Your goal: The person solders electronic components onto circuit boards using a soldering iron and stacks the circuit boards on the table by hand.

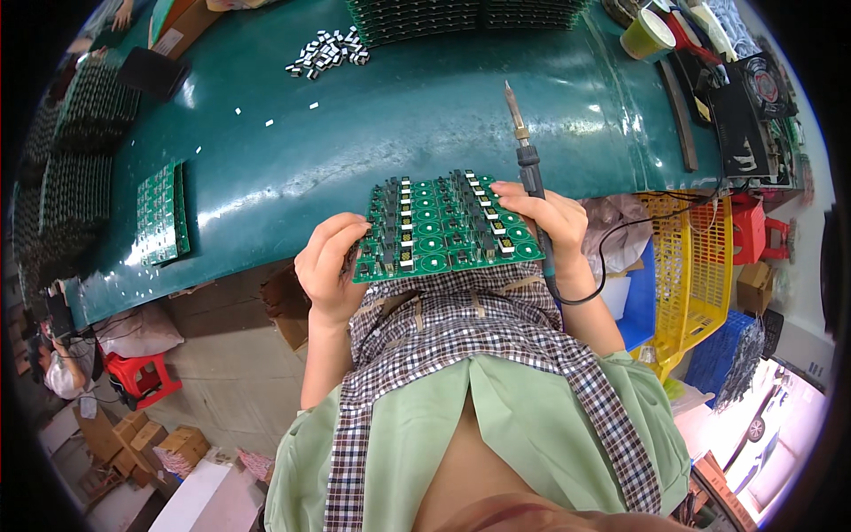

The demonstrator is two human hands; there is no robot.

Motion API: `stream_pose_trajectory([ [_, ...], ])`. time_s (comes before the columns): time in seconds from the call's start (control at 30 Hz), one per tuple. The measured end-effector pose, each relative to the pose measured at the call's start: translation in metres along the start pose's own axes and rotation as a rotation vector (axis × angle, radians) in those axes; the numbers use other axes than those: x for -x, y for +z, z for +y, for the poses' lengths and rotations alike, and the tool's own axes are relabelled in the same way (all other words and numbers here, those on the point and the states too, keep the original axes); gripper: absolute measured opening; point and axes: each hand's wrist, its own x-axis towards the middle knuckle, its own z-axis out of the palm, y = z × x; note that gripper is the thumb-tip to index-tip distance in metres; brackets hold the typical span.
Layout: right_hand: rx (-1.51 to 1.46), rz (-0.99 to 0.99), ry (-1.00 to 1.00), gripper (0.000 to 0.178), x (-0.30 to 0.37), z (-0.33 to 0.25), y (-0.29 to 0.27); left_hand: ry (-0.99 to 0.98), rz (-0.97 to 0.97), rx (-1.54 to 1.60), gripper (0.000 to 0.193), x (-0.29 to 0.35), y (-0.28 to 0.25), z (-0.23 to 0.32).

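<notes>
A green circuit board (430, 232) with rows of white and black parts is held level in front of my body, just off the table's near edge. My left hand (328, 262) is closed on the board's left edge, fingertips on top. At the right edge, the fingers of my right hand (554, 217) touch the board. That same hand also grips a soldering iron (529, 168), its metal tip pointing up and away over the table. From the iron's lower end a black cord runs off to the right.
On the green table (399, 115) lie a pile of small black-and-white parts (328, 53) and another board stack (162, 213). Stacked boards stand at the back (461, 19) and far left (80, 160). A cup (647, 35) sits back right; a yellow crate (687, 266) is beside me.
</notes>
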Motion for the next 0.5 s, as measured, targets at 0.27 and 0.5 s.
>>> stream_pose_trajectory([
  [0.27, -0.038, -0.094, -0.033, 0.029, 0.012, 0.0, -0.006, 0.058, -0.107, -0.069, 0.032, 0.009, -0.004, 0.007],
  [0.5, -0.05, -0.138, -0.06, 0.031, 0.023, 0.002, -0.005, -0.887, -0.044, 0.529, 0.013, 0.028, -0.011, 0.022],
])
